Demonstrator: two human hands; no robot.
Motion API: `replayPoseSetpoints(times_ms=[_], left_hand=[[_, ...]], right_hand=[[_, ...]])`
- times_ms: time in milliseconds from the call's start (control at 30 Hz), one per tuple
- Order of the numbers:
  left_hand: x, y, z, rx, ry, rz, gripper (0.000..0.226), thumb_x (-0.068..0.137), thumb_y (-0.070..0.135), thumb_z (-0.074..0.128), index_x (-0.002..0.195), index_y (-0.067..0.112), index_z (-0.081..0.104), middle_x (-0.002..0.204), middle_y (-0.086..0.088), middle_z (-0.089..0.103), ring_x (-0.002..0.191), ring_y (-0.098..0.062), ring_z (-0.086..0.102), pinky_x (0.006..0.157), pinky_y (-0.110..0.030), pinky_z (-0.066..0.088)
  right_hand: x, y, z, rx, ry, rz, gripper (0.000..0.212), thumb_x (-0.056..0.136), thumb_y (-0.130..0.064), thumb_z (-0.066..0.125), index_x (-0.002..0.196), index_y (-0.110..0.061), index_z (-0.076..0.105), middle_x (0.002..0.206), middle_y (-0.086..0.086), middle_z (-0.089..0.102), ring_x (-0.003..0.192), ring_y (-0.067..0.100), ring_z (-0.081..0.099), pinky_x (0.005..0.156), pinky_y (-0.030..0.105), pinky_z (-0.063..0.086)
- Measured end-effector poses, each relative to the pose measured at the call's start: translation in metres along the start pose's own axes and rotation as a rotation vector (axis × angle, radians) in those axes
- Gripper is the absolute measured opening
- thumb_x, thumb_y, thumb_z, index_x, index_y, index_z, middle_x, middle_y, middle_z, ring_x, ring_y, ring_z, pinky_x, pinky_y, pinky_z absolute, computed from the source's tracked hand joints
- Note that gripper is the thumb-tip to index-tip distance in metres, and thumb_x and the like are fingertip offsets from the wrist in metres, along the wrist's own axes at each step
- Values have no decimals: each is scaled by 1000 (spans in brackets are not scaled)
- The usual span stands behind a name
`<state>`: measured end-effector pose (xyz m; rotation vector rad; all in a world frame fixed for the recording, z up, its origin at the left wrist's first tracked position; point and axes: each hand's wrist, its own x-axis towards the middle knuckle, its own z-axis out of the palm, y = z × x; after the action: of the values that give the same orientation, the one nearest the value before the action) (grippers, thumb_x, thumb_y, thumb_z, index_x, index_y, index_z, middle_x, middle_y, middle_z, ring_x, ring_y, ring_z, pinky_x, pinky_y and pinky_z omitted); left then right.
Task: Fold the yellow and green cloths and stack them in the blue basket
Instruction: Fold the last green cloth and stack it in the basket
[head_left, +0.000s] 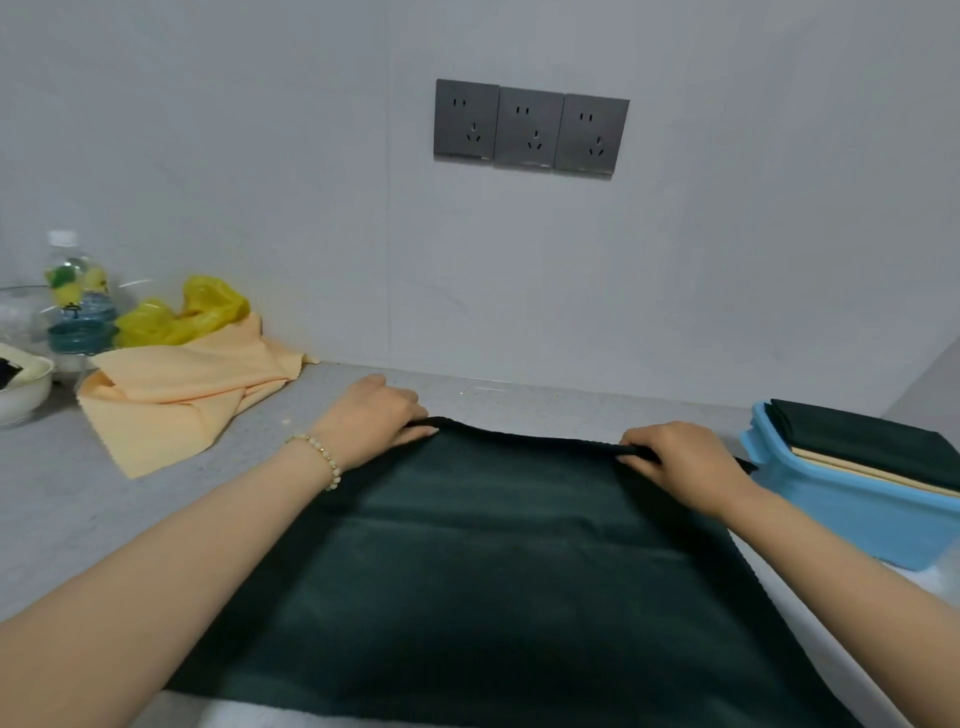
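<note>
Dark green cloth (493, 571) lies spread flat over the near middle of the worktop (67, 493), its near side running down to the near edge and its far side lifted slightly off the surface. Both forearms reach across it from the near edge.

The left hand (379, 410) sits at the cloth's far left corner, fingers curled down over the hem and pinching it against the thumb; a beaded bracelet (322, 457) circles that wrist. The right hand (675, 452) is at the far side of the cloth close to its right corner, fingers wrapped round a bunched bit of hem. A small tip of the cloth sticks out past this hand toward the right. The hem runs taut and a little raised between the two hands.

A blue basket (841, 514) stands at the right edge of the worktop, just beside the right hand and the cloth's right side. In it lies a stack of folded cloths: a dark green folded cloth (872, 436) on top and a pale yellow folded cloth (831, 462) showing beneath it.

Toward the far left corner, well apart from the left hand, a yellow cloth (182, 395) lies loose and rumpled, reaching the back edge by the wall. Behind it are a yellow plastic bag (197, 312) and a water bottle (78, 306), and a white bowl (21, 384) sits at the left edge. Three grey sockets (530, 130) are set in the wall above.
</note>
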<state>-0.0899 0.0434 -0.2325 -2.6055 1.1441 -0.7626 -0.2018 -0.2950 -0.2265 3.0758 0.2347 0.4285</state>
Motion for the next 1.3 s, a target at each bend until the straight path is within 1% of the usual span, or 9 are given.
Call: replayPoseSetpoints(times_ms=[133, 267, 500, 633, 700, 767, 1033, 1200, 1300], left_hand=[[-43, 21, -36, 16, 216, 112, 10, 76, 35, 78, 80, 25, 77, 55, 5, 59, 40, -18, 53, 56, -21, 37], [-96, 50, -50, -56, 154, 165, 34, 57, 34, 90, 89, 30, 78, 74, 11, 71, 56, -9, 60, 60, -19, 46], [-144, 85, -53, -95, 51, 191, 51, 44, 42, 93, 91, 36, 77, 91, 18, 73, 72, -3, 66, 70, -15, 51], [-154, 97, -51, -192, -24, 125, 44, 65, 45, 83, 107, 37, 72, 107, 16, 71, 95, -7, 67, 87, -23, 49], [-156, 105, -46, -295, -119, 37, 46, 89, 48, 56, 134, 37, 52, 136, 17, 54, 125, -7, 49, 109, -26, 28], [-156, 118, -40, -400, -154, -25, 52, 94, 54, 38, 144, 40, 34, 147, 19, 38, 136, -4, 34, 114, -21, 10], [-146, 163, -40, -569, -157, 24, 45, 97, 50, 35, 141, 41, 39, 147, 23, 37, 136, 0, 33, 110, -14, 14], [-149, 163, -34, -601, -144, 19, 39, 99, 46, 36, 135, 41, 48, 141, 26, 42, 132, 2, 38, 107, -14, 24], [-149, 164, -35, -596, -110, 34, 38, 99, 45, 37, 134, 39, 50, 140, 24, 44, 131, -1, 42, 108, -17, 27]], right_hand=[[-58, -18, -15, 45, 200, -42, 20, 90, -25, 63, 108, -24, 72, 103, -6, 73, 95, 18, 69, 75, 28, 49], [-115, -36, -15, -22, 286, -172, 40, 66, -5, 84, 102, -20, 75, 96, -1, 75, 80, 20, 73, 66, 27, 56], [-170, -48, 4, -76, 206, -272, 76, 36, 11, 89, 104, -19, 75, 107, -5, 72, 91, 13, 71, 71, 26, 58], [-196, -59, 12, 43, 179, -201, 73, 48, 15, 84, 111, -20, 72, 113, -6, 69, 98, 13, 69, 79, 28, 55], [-201, -63, 12, 117, 195, -155, 64, 60, 15, 79, 114, -19, 71, 115, -6, 68, 102, 15, 68, 84, 30, 54], [-206, -69, 14, 191, 200, -121, 52, 72, 10, 74, 115, -18, 70, 116, -7, 67, 105, 15, 66, 89, 29, 52], [-220, -76, 21, 279, 211, -37, 39, 81, 0, 71, 113, -21, 71, 112, -9, 69, 105, -2, 56, 87, 17, 46], [-232, -46, 21, 215, 304, 191, 51, 73, 22, 61, 107, -13, 73, 109, 4, 71, 102, 25, 68, 86, 32, 50], [-237, -43, 18, 212, 347, 244, 56, 69, 26, 55, 106, -12, 73, 109, 9, 70, 106, 29, 64, 93, 38, 44]])
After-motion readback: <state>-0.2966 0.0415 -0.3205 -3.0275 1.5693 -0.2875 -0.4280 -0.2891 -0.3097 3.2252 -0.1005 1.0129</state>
